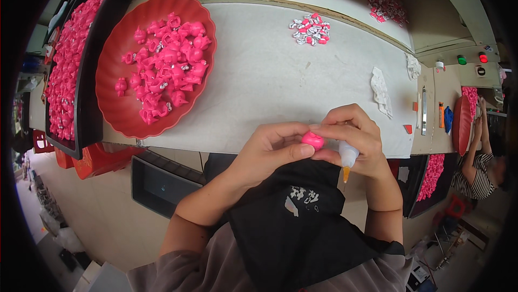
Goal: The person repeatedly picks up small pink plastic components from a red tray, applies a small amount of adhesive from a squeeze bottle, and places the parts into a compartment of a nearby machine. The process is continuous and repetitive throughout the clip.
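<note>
- Grey-topped bench [270,81] fills the upper view, with a round red plastic tray [116,106] of small pink moulded pieces at its left end, a little heap of pink-and-white small parts [310,28] near the far edge, and a crumpled white rag [380,91] toward the right.
- Both hands meet over the lap, just in front of the bench's near edge, above a black cloth [291,222].
- Left hand [264,151] is pinched shut on a small glossy pink plastic piece [313,140], thumb below and fingers above.
- Right hand [359,138] is closed round a small white squeeze bottle with an orange nozzle [347,158], and its fingertips also touch the pink piece.
- Judged from this, the step in hand looks like fitting or checking the pink piece by fingertip, with the bottle parked in the palm.
- A next move would likely call for turning the bottle so its nozzle meets the piece, while the left pinch holds steady.
- Pink piece lies with its long axis roughly left-to-right, between the two sets of fingertips; its facing side cannot be told.
- Bottle stands nearly upright, nozzle pointing down toward the lap, away from the piece.
</note>
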Available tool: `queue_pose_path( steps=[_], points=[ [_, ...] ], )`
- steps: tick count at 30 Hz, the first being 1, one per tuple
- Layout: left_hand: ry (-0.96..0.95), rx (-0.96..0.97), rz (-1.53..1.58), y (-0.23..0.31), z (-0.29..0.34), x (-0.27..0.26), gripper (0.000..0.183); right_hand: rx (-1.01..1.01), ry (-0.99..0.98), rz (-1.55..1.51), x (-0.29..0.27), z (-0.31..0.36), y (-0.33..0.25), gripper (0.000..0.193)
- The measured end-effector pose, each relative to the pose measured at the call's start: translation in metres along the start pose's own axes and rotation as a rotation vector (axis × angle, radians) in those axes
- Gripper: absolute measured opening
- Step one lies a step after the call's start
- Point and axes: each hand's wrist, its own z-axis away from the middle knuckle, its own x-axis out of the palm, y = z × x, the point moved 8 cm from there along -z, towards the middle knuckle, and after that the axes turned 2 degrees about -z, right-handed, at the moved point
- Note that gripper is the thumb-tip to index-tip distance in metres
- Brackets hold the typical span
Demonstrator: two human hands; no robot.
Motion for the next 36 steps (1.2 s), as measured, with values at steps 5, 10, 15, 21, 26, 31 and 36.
queue_pose_path(
  steps=[5,10,15,21,26,31,36],
  points=[
    [0.037,-0.037,-0.010,-0.008,0.002,0.002,0.028,-0.059,-0.027,0.031,-0.001,0.002,-0.004,0.037],
    [0.034,-0.050,-0.042,-0.010,0.002,0.005,0.028,-0.018,0.001,0.009,-0.003,0.004,-0.004,0.037],
    [0.011,-0.049,-0.037,-0.009,0.003,0.010,0.028,-0.150,-0.069,0.078,-0.001,0.006,-0.009,0.037],
    [-0.008,-0.008,0.024,-0.007,0.005,0.018,0.027,-0.274,-0.109,0.128,-0.002,0.007,-0.020,0.037],
    [-0.017,0.052,0.036,-0.011,0.005,0.017,0.026,-0.318,-0.150,0.106,0.000,0.007,-0.020,0.037],
    [0.006,0.015,0.083,-0.022,0.003,0.014,0.026,-0.283,-0.163,0.079,0.003,0.007,-0.014,0.037],
    [0.042,-0.006,0.078,-0.028,0.002,0.008,0.026,-0.237,-0.177,0.064,0.007,0.010,-0.005,0.037]
  ],
)
